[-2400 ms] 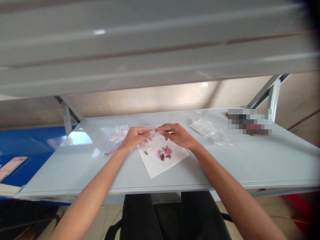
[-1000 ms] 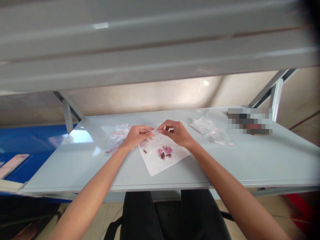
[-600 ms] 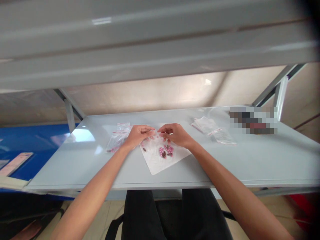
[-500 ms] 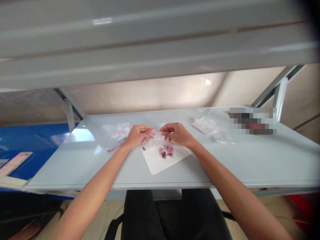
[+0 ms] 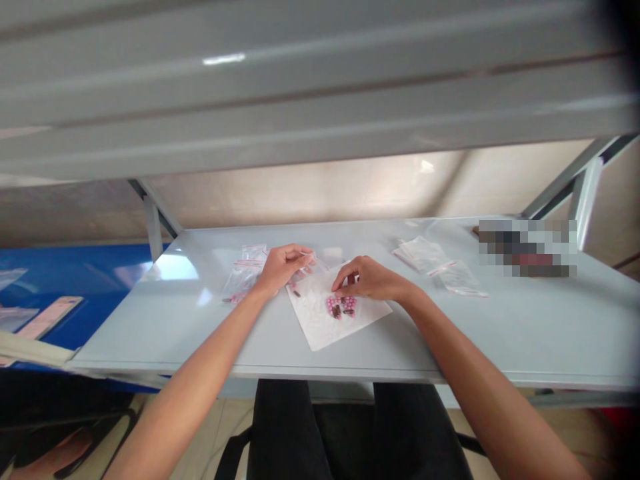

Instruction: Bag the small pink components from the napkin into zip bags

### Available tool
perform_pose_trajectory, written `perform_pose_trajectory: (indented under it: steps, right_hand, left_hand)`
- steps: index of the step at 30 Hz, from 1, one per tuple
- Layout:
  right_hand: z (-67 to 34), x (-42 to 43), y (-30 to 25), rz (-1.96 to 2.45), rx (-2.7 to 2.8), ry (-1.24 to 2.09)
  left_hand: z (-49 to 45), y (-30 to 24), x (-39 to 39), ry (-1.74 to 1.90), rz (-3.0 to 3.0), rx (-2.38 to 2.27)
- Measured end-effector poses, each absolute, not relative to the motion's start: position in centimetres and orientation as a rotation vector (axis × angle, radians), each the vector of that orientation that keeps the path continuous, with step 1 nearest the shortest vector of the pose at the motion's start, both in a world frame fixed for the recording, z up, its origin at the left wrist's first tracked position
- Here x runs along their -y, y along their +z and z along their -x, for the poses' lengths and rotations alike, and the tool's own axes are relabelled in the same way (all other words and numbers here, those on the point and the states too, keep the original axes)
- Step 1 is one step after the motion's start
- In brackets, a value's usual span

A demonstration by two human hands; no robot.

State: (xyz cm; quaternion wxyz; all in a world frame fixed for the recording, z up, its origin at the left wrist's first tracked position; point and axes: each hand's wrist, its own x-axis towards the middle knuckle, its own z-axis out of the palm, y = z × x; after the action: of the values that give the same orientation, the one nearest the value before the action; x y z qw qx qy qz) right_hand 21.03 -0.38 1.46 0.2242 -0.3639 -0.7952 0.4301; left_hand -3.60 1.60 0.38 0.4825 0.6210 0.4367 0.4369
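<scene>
**Desk:** Where are the pink tablets in relation to the hands?

**Me:** On my screen, the pink tablets (image 5: 341, 306) sit in a small cluster on a white paper sheet (image 5: 315, 321), mixed with dark brown capsules (image 5: 337, 311). The right hand (image 5: 369, 280) is the nearer one, above the cluster's left end, with its fingertips (image 5: 339, 289) curled down on it or just over it.

**Desk:** Is that hand holding anything?

**Me:** I can't tell. The fingers are partly closed and hide whatever is under them.

**Desk:** And the left hand?

**Me:** The left hand (image 5: 284, 269) is farther off, up and left of the cluster. Its thumb and fingers look pinched on the edge of a small clear zip bag (image 5: 314, 262) raised off the paper. A lone brown capsule (image 5: 297, 293) lies just below that hand.

**Desk:** How does the cluster lie?

**Me:** Its long axis runs roughly side to side across my view, in line with the front edge of the bench (image 5: 525, 327). More clear zip bags (image 5: 243, 281) lie left of the paper, with a second group (image 5: 425, 257) to its right.
</scene>
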Motion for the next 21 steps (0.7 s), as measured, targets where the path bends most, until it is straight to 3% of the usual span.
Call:
perform_pose_trajectory:
  steps: [12, 21]
  right_hand:
    - [-21.1, -0.3, 1.0, 0.96, 2.202, 1.219]
    - [-19.1, -0.2, 1.3, 0.897, 1.667, 0.968]
  left_hand:
    - [3.5, 0.8, -1.4, 1.038, -1.499, -1.061]
    - [3.0, 1.4, -0.7, 0.988, -1.555, -0.999]
